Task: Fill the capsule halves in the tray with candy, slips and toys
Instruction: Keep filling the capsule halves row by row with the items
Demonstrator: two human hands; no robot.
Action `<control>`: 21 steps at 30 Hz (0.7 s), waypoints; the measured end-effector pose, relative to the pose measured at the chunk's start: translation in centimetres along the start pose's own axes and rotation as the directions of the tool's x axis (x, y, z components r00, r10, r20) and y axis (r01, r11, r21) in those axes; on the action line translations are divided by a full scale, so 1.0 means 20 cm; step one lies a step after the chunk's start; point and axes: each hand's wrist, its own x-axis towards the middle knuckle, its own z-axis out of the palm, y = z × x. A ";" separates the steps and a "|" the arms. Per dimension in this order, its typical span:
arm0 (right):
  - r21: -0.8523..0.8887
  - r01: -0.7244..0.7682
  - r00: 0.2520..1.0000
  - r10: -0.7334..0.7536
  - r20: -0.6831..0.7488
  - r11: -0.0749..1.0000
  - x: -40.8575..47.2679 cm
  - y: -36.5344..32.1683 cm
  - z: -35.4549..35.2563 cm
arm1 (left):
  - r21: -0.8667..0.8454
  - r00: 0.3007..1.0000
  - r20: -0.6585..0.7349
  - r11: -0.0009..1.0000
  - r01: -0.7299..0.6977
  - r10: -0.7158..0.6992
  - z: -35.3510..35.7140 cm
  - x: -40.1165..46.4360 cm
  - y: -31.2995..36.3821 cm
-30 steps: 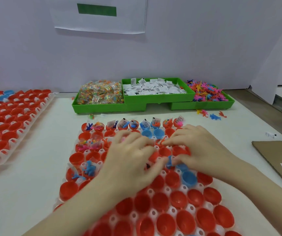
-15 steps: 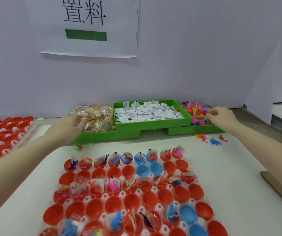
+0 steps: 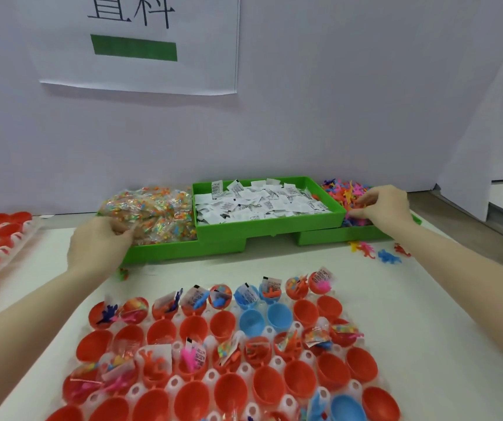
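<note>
Left hand (image 3: pixel 98 241): fingers curled into the candy packets (image 3: pixel 150 212)
Right hand (image 3: pixel 381 206): pinching toys (image 3: pixel 347 194)
Tray (image 3: pixel 210 376): capsule halves partly filled

capsule halves (image 3: pixel 223 326): glossy plastic | slips (image 3: pixel 259 202): paper | candy (image 3: pixel 153 211): shiny clear wrap

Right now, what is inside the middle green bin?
The middle green bin holds a heap of white printed paper slips, lying loose up to its rim. The bin's floor and any lower layers are covered by the top slips.
</note>
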 end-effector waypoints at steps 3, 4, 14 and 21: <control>-0.015 -0.028 0.999 0.027 -0.032 1.000 0.01 0.00 -0.01 | -0.061 0.998 -0.062 0.998 -0.002 -0.002 -0.02 0.00 0.03; -0.008 -0.028 0.999 0.028 -0.045 1.000 0.01 -0.01 -0.02 | -0.092 0.996 -0.086 0.996 -0.011 0.004 -0.03 -0.01 0.04; 0.034 -0.057 0.982 0.062 -0.177 0.998 0.01 -0.05 -0.03 | -0.455 0.979 -0.078 0.881 0.131 -0.186 -0.05 -0.02 0.06; 0.067 0.219 0.972 -0.223 0.068 0.973 0.03 -0.19 -0.03 | -0.763 0.980 -0.084 0.644 0.054 -0.182 -0.14 -0.17 0.17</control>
